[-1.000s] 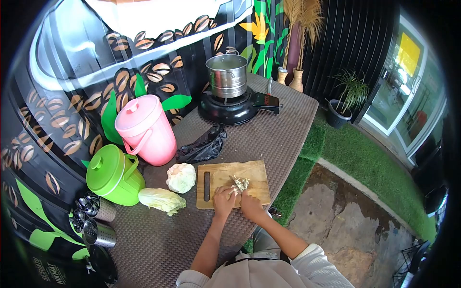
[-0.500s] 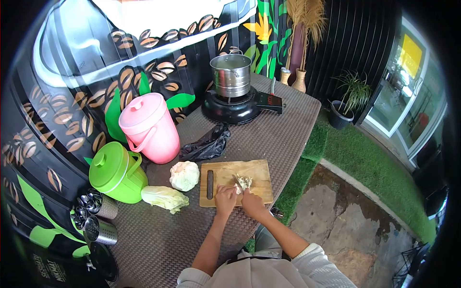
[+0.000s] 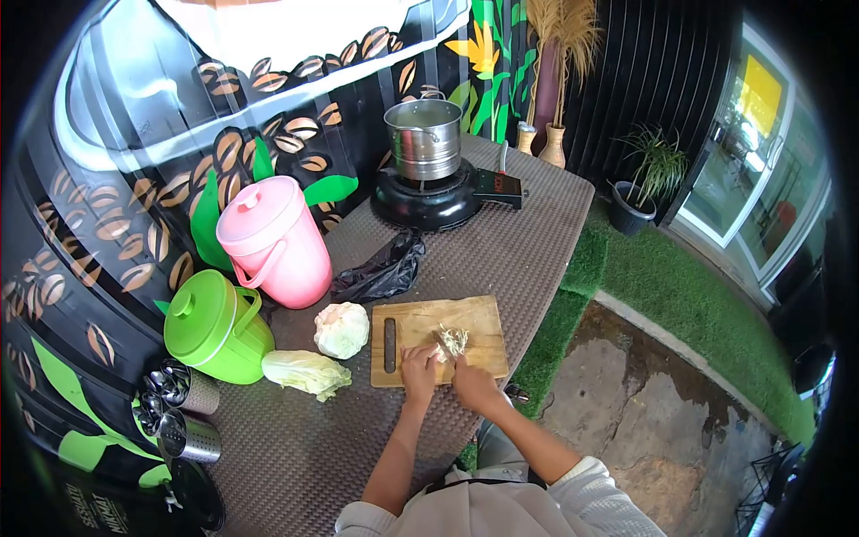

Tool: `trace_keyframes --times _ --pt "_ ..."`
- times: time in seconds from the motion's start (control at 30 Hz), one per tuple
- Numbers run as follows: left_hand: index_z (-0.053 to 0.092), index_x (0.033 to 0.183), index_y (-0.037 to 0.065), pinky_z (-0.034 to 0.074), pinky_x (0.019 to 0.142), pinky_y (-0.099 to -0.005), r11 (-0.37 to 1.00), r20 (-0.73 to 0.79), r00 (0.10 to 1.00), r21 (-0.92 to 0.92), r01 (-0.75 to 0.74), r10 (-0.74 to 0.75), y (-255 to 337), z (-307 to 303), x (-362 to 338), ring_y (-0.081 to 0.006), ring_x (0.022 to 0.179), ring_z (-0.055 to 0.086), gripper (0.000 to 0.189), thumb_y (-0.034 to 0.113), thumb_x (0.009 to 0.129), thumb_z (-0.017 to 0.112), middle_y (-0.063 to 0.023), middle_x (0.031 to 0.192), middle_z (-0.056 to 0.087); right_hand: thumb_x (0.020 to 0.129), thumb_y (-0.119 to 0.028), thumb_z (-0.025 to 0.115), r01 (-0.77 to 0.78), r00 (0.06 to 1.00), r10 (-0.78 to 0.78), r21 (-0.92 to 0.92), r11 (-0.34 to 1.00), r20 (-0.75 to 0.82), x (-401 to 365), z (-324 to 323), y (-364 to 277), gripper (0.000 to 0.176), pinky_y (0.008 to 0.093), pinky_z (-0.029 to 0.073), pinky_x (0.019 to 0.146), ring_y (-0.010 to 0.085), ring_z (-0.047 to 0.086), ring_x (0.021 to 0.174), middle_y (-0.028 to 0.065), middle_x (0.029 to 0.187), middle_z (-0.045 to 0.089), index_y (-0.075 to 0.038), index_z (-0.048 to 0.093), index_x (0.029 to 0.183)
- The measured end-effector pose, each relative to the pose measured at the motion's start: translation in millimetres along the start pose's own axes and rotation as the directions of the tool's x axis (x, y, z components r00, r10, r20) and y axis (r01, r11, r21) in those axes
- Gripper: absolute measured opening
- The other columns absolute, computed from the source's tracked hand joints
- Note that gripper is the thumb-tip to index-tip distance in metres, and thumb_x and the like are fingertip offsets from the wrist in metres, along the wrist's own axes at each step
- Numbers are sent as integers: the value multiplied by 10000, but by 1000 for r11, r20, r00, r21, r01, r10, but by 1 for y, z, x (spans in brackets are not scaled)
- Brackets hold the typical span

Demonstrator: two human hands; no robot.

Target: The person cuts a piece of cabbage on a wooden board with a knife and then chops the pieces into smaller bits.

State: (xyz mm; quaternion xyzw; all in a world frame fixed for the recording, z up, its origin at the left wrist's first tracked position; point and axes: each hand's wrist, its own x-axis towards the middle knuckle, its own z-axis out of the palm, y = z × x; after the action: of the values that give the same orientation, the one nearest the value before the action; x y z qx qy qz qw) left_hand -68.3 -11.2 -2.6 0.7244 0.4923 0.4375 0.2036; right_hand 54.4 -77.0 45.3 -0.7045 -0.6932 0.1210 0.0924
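Two hands meet over the near half of the wooden cutting board (image 3: 483,359). Left hand (image 3: 418,371) fingers pinch a pale vegetable piece (image 3: 439,353); right hand (image 3: 475,387) fingers wrap an apparent knife (image 3: 445,340) beside shreds (image 3: 457,338). Apparent step: slicing. Next stroke requires clear left fingertips.

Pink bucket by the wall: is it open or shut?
Shut: the pink bucket has its lid sitting over the whole top. I cannot tell what is inside.
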Motion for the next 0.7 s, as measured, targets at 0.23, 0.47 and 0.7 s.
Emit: trace_keyframes --times 0.23,0.47,0.7 --pt "718 986 19 281 1127 -456 1000 50 998 15 -27 26 2 -1 -2 -300 998 565 173 29 842 621 -113 976 658 879 -124 525 -102 994 103 20 995 -48 9 31 -8 215 437 570 615 348 703 709 179 727 677 15 461 1030" --pt "723 958 9 317 1112 -490 997 -20 997 -4 -76 76 -6 5 -3 -322 928 590 175 -18 828 610 -132 936 671 842 -99 561 92 996 -92 -57 994 10 -6 1 -1 195 406 571 571 330 695 661 208 761 666 16 482 978" --pt "722 907 -17 318 1130 -452 998 -30 998 -29 -52 51 6 0 -1 -315 918 604 136 -9 843 602 -138 920 682 861 -110 539 -36 997 37 22 999 -63 11 26 0 215 441 571 621 358 696 705 214 756 673 22 465 1013"
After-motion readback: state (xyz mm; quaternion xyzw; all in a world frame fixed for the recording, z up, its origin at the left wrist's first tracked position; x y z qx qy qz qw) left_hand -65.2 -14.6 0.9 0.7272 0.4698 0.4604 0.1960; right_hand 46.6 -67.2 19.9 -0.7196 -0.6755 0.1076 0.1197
